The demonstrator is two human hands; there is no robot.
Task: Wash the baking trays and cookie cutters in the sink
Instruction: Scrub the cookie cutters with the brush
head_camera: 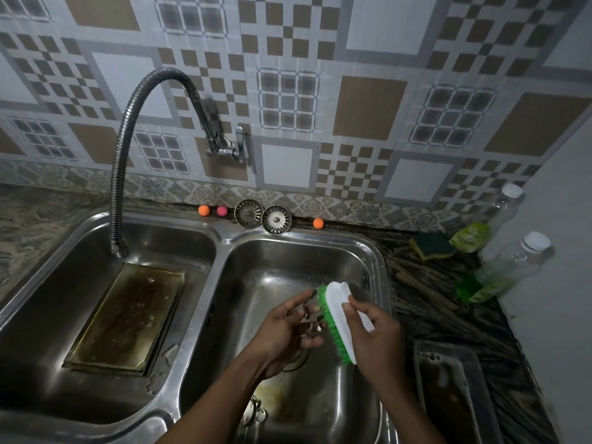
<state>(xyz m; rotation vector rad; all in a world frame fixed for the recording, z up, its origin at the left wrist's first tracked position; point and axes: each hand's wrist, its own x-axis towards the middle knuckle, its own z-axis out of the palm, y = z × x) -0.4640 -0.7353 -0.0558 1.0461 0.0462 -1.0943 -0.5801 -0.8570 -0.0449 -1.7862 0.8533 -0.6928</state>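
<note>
Over the right basin (368, 251) of the steel double sink, my left hand (285, 331) grips a small metal cookie cutter (310, 315). My right hand (374, 334) holds a white scrub brush with green bristles (339, 318), its bristles pressed against the cutter. A stained baking tray (128, 318) lies tilted in the left basin under the faucet's hose end. Another baking tray (448, 395) rests on the counter at the right. More metal cutters (256, 411) lie on the right basin's floor, partly hidden by my left arm.
A flexible steel faucet (128, 149) arches from the wall to the left basin. Two sink strainers (262, 216) and small coloured balls (204, 210) sit on the back ledge. A sponge (432, 245) and two bottles of green liquid (503, 270) stand on the right counter.
</note>
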